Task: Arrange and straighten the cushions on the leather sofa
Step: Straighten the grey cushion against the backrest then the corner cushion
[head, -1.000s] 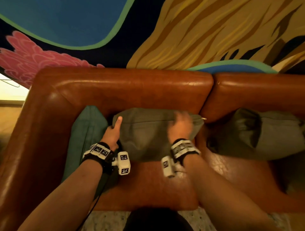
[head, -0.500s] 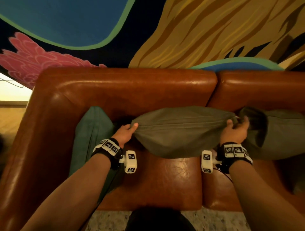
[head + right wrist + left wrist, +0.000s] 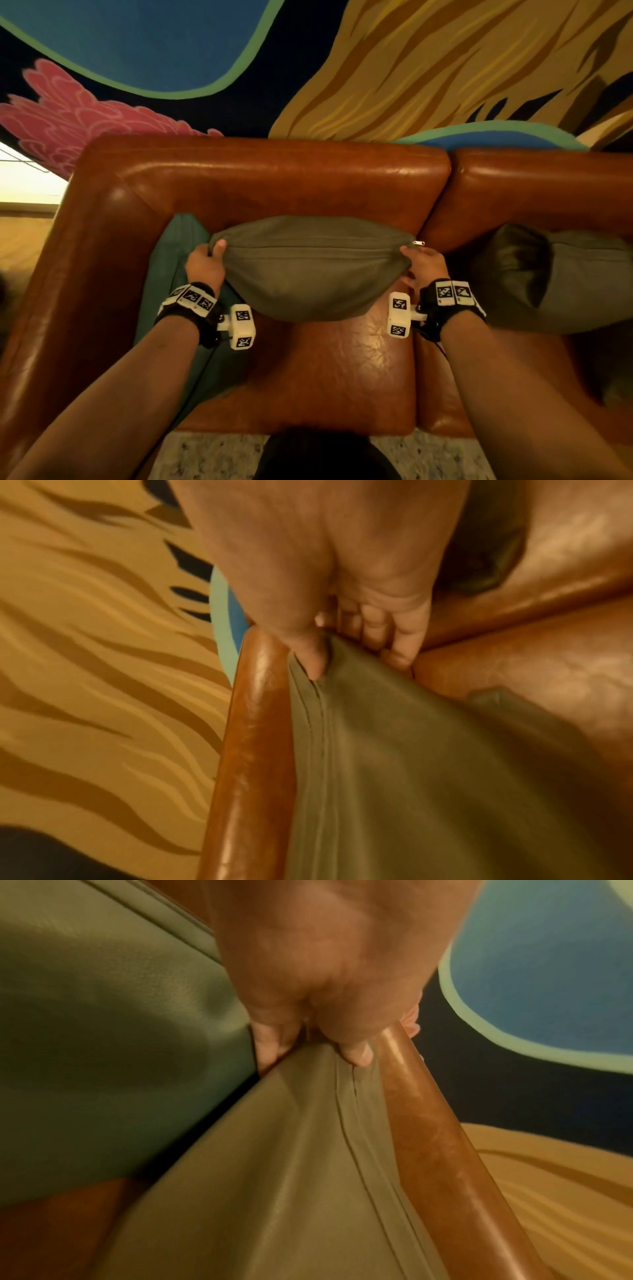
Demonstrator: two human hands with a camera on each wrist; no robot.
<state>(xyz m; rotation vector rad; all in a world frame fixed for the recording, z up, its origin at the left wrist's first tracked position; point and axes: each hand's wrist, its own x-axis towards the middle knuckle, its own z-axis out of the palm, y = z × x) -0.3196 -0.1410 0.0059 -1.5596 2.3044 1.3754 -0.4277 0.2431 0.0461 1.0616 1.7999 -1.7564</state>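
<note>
An olive-grey cushion (image 3: 311, 270) stands against the backrest of the brown leather sofa (image 3: 274, 181), its zip seam facing up. My left hand (image 3: 205, 263) pinches its left top corner; thumb and fingers fold over the fabric (image 3: 308, 1047). My right hand (image 3: 423, 265) grips the right top corner by the zip pull, its thumb pressed into the seam (image 3: 315, 666). A teal cushion (image 3: 164, 274) leans against the sofa's left arm, beside my left hand. A second olive cushion (image 3: 565, 284) lies on the right seat.
The painted wall (image 3: 411, 68) rises directly behind the backrest. A speckled floor (image 3: 212, 455) shows below the seat's front edge. The seat leather (image 3: 329, 370) in front of the held cushion is bare.
My hands spread from the cushion's face to its two top corners. The cushion was lifted and stretched wide to the right, and now stands back left against the backrest.
</note>
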